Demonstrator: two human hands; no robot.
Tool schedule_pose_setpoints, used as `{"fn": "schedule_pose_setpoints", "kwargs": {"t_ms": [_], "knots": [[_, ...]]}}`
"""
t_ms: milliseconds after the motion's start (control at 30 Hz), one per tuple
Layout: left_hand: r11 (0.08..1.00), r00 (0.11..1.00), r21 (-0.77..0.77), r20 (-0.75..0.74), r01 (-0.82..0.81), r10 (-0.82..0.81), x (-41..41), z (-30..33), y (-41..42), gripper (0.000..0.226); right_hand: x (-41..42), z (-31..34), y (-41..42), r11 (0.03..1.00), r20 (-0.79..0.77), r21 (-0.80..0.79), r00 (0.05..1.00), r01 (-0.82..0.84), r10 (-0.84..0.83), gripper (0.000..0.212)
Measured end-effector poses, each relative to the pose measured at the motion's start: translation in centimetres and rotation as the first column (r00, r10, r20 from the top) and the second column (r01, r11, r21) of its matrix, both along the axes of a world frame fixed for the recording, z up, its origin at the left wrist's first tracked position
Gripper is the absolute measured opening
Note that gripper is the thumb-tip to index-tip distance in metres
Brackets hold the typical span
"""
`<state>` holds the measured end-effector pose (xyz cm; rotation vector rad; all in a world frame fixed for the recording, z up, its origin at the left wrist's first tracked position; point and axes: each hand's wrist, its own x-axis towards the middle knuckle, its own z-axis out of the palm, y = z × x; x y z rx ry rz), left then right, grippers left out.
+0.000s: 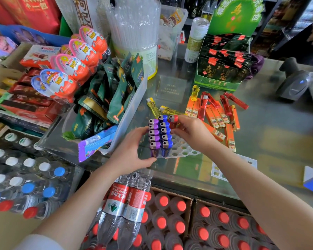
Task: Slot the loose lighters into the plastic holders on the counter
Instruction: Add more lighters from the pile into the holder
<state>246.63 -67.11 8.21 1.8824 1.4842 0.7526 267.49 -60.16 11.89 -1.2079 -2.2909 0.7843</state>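
Head view: a glass tabletop point(271, 134) is seen crowded with shop goods, with bottled water point(125, 201) stacked below its near edge. At the centre a white holder point(183, 149) is set, its left part filled with a row of purple lighters point(154, 136) and a row of blue lighters point(165, 134), all upright; round slots to the right are bare. The holder's left edge is gripped by the left hand point(134, 150), thumb at the near corner and curled fingers beside the purple row. A red lighter point(173, 120) is pinched upright by the right hand point(192, 131) at the far end of the third row. Farther right, loose orange lighters point(222, 120), red lighters point(224, 103) and yellow lighters point(153, 105) are scattered flat on the glass.
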Motion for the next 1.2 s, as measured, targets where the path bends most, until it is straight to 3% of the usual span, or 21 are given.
{"fn": "schedule_pose_setpoints", "kwargs": {"t_ms": [300,500,567,633,767,1033,1200], "knots": [[1.000,1.000,0.012,0.001,-0.014,0.014,0.1,-0.2,0.0,0.074,0.6,-0.9,0.4,0.987,0.149,0.162,0.988,0.000,-0.024,0.015],[1.000,1.000,-0.001,0.001,-0.009,0.009,0.0,-0.3,0.0,0.074,0.4,0.4,0.4,0.994,0.280,0.098,0.958,0.043,-0.069,0.010],[1.000,1.000,0.001,-0.002,-0.011,0.011,0.0,-0.3,0.0,0.075,1.3,0.9,1.0,0.987,0.282,0.055,0.946,0.150,-0.160,0.019],[1.000,1.000,0.000,-0.006,-0.013,0.013,0.0,-0.2,-0.1,0.075,2.5,1.2,1.9,0.936,0.207,0.067,0.913,0.347,-0.353,0.022],[1.000,1.000,-0.020,-0.015,-0.012,0.011,0.0,-0.2,0.0,0.073,4.1,0.4,3.8,0.769,0.206,0.025,0.749,0.639,-0.630,0.025],[0.999,1.000,-0.031,-0.003,-0.008,0.008,0.0,-0.2,0.1,0.072,3.2,-0.9,5.4,0.695,0.335,0.041,0.646,0.718,-0.686,0.026],[0.999,1.000,-0.042,0.002,-0.008,0.008,0.0,-0.1,0.0,0.075,2.8,-0.6,6.0,0.727,0.340,-0.083,0.705,0.682,-0.622,0.027]]}}
